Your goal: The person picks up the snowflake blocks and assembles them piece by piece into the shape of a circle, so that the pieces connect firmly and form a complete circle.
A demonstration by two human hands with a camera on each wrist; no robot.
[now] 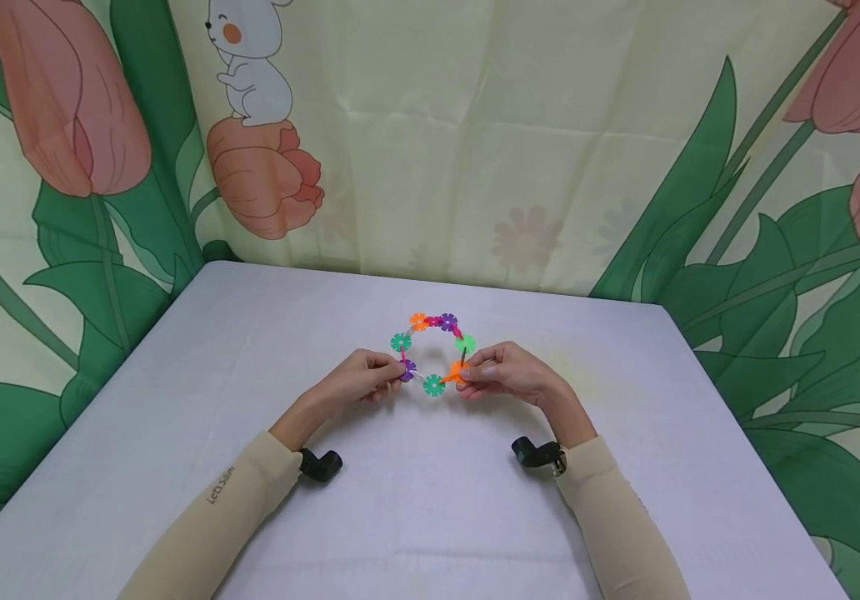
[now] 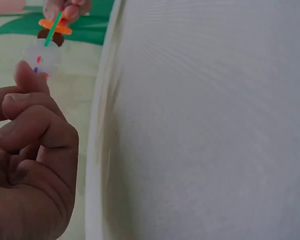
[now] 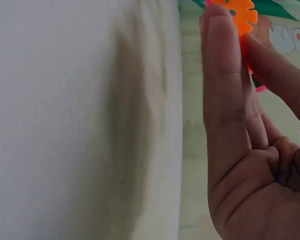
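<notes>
A ring of colourful notched snowflake discs (image 1: 433, 385), slotted into one another, is held up over the table between both hands. My left hand (image 1: 358, 377) pinches a purple disc (image 1: 408, 370) at the ring's near left between thumb and fingers. At the near right, my right hand (image 1: 514, 372) grips an orange disc (image 1: 458, 372). Between them is a teal disc, with a light green disc (image 1: 465, 342) further up the right side. Orange and purple discs (image 1: 448, 322) form the far side. The right wrist view shows the orange disc (image 3: 244, 15) between thumb and fingers.
A white cloth covers the table (image 1: 370, 517). Behind it hangs a curtain (image 1: 430, 150) printed with tulips and a white rabbit. Black wrist cameras (image 1: 321, 465) sit at both cuffs of the beige sleeves (image 1: 205, 517).
</notes>
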